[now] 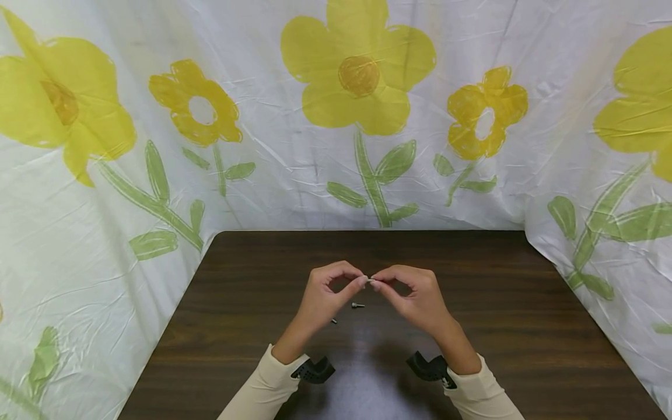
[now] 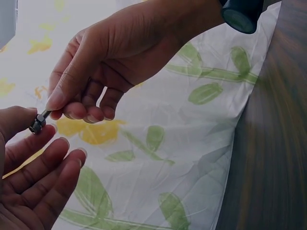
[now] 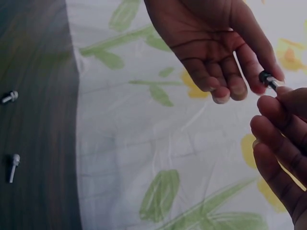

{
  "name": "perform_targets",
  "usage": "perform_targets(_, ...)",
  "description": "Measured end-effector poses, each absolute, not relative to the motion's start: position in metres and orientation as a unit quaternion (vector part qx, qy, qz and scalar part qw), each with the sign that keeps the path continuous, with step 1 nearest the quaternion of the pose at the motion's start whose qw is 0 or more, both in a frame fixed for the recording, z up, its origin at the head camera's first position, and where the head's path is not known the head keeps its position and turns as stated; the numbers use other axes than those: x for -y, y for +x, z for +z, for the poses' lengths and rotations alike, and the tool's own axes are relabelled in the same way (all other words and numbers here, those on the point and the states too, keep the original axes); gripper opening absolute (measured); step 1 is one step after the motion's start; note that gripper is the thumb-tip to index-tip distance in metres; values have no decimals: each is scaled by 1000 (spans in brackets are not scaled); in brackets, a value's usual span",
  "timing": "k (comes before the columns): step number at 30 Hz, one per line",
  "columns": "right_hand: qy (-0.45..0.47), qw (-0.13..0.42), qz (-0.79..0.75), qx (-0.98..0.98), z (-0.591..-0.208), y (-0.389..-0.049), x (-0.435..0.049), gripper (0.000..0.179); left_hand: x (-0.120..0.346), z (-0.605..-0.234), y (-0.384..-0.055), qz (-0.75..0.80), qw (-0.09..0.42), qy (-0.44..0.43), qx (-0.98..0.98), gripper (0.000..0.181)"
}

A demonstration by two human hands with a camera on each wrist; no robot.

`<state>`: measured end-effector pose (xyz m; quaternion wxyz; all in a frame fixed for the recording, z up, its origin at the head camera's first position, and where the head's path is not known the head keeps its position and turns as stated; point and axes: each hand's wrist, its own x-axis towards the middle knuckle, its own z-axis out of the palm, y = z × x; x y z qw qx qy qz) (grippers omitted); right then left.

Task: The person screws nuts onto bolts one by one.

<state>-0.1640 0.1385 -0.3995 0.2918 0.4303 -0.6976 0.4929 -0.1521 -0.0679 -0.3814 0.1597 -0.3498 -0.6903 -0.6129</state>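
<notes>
Above the table, both hands meet at one small metal bolt [image 2: 37, 124], its threaded shank showing beside a thick head and a nut-like collar. My left hand [image 1: 322, 294] pinches the head end between thumb and index finger. From the other side, my right hand [image 1: 422, 297] grips the shank's end with thumb and fingertip, which cover the tip. In the right wrist view the bolt [image 3: 270, 81] spans the short gap between the two pinches. The other fingers of both hands are loosely bent.
Two more bolts lie on the dark wood table [image 1: 252, 280]: one bolt [image 1: 358, 305] below the hands, another bolt [image 1: 333, 321] by the left wrist. Black wrist cameras [image 1: 315, 370] sit on both cream sleeves. A white flowered curtain [image 1: 262, 192] hangs around the table's back and sides.
</notes>
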Motion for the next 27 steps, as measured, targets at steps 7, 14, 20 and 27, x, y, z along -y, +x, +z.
perform_targets(7, 423, 296, 498, 697, -400, -163, -138, 7, 68, -382, -152, -633, 138, -325, 689, 9)
perform_targets(14, 415, 291, 498, 704, -399, -162, -138, 32, 71, -384, -155, -619, 167, -383, 665, 31)
perform_targets(20, 424, 294, 498, 697, -398, -163, -138, 29, 69, -385, -156, -600, 203, -401, 662, 24)
perform_targets(27, 428, 297, 494, 696, -398, -163, -138, 33, 70, -401, -165, -600, 201, -387, 671, 21)
